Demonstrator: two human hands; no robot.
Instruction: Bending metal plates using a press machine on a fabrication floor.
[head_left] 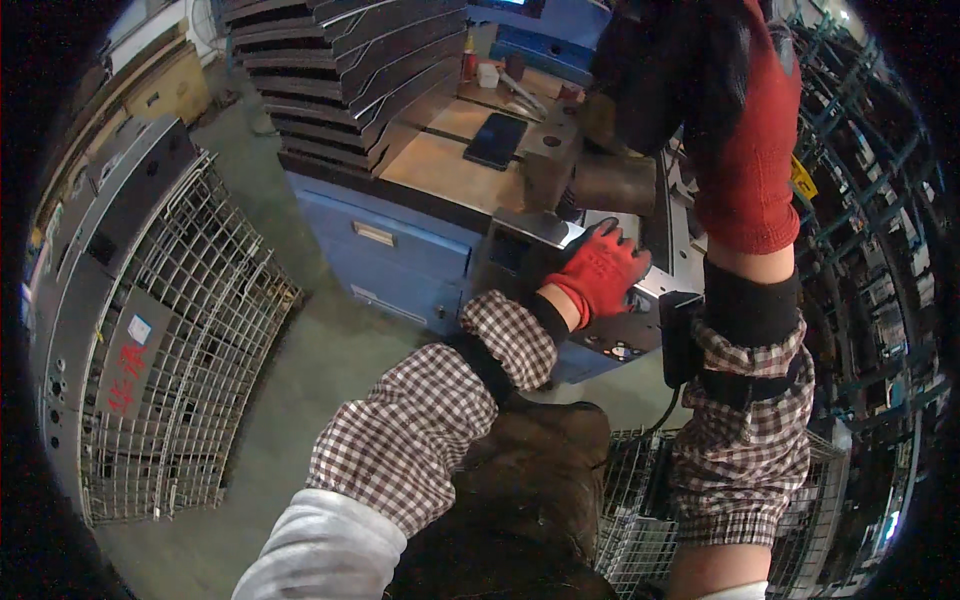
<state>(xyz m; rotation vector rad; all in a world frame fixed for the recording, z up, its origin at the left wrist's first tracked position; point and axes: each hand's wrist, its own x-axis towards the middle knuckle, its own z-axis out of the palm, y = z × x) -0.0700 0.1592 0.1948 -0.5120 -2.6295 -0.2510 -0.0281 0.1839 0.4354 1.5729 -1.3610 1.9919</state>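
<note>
In the head view, the left hand [603, 266], in a red glove with dark fingertips, lies on a metal panel [542, 229] at the near edge of the surface [425, 158]. Its fingers are bent and slightly spread; whether they grip the panel or only rest on it, I cannot tell. The panel has a shiny bent edge and reaches out on either side of the hand.

The right hand [742, 112], gloved in red and black, is raised beside a large dark shape [640, 75]. Its fingers blend into the dark, so I cannot tell whether it is closed or holding something.

Just beyond the left hand are a metal block [549, 172] and a cylinder [616, 184]. A phone [496, 140] lies on the surface, right of a stack of dark panels [345, 85]. Below is a blue cabinet [385, 245]; a wire cage [195, 370] stands at far left.
</note>
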